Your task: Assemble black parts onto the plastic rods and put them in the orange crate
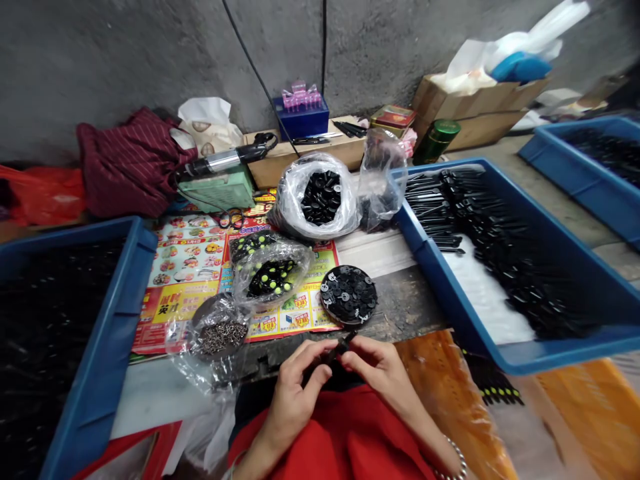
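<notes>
My left hand [301,383] and my right hand [383,373] meet at the table's front edge, fingers closed around a small black part [344,345]. Its shape is mostly hidden by my fingertips. Just beyond them stands a round dish [349,297] heaped with flat black pieces, a few showing grey faces. To the left lies an open plastic bag of small metal screws or pins [223,335]. Behind that, a clear bag holds black pieces with yellow-green dots [273,277]. A larger bag of black round parts [323,197] sits farther back.
On the right, a blue crate [505,357] holds rows of long black pieces; another blue crate [133,267] full of black parts stands at left. An electric screwdriver [225,160] lies on a green box [225,190]. A printed flyer [183,280] covers part of the table.
</notes>
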Action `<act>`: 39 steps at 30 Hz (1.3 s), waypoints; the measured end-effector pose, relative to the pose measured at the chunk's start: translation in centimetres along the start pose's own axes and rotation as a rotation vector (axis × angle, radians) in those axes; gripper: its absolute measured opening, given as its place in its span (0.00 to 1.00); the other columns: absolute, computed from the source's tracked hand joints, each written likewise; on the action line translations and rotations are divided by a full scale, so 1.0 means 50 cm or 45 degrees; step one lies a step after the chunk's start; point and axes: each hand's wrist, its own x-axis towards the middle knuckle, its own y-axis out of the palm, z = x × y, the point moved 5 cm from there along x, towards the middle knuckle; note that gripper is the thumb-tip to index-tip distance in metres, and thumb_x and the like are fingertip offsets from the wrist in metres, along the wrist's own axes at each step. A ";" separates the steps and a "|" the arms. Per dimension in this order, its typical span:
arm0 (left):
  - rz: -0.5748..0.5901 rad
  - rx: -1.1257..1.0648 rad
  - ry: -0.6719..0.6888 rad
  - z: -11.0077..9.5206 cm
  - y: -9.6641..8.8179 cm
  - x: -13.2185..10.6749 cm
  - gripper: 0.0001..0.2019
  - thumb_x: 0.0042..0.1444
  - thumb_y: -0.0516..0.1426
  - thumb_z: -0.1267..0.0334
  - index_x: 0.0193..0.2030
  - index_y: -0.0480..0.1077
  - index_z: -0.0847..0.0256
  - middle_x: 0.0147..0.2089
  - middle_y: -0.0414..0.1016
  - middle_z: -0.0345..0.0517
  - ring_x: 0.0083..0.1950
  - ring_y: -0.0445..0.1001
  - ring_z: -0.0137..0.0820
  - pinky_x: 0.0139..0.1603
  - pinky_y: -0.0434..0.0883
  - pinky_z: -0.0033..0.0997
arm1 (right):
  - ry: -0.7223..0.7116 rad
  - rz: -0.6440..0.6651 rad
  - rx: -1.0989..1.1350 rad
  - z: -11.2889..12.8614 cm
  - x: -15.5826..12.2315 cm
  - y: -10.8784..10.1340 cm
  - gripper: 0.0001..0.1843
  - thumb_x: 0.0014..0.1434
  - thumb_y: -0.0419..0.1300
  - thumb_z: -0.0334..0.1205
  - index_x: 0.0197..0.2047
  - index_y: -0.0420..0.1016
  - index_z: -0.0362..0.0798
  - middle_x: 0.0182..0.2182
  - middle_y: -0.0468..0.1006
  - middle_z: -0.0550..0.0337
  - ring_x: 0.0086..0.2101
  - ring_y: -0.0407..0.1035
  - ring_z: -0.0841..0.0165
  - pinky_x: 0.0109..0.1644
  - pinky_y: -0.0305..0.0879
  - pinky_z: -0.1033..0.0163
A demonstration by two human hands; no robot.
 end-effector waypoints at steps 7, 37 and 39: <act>-0.050 0.012 0.043 -0.009 -0.002 0.006 0.11 0.58 0.58 0.63 0.47 0.78 0.57 0.38 0.77 0.47 0.41 0.76 0.35 0.43 0.72 0.30 | -0.155 0.021 -0.389 0.008 -0.005 0.001 0.24 0.63 0.54 0.46 0.17 0.60 0.46 0.18 0.60 0.66 0.22 0.56 0.73 0.27 0.47 0.65; -0.110 -0.053 -0.060 0.008 0.000 0.000 0.12 0.58 0.59 0.61 0.47 0.78 0.57 0.38 0.74 0.47 0.40 0.74 0.36 0.41 0.70 0.30 | -0.266 -0.064 -0.477 0.019 -0.007 0.006 0.20 0.63 0.54 0.41 0.20 0.66 0.47 0.18 0.65 0.64 0.21 0.59 0.72 0.27 0.51 0.67; -0.115 -0.077 -0.063 0.006 0.000 -0.001 0.12 0.57 0.59 0.60 0.46 0.78 0.58 0.37 0.74 0.47 0.39 0.74 0.35 0.40 0.71 0.30 | -0.167 0.035 -0.333 0.013 -0.002 0.005 0.22 0.64 0.53 0.44 0.19 0.65 0.47 0.18 0.65 0.64 0.21 0.59 0.72 0.26 0.52 0.67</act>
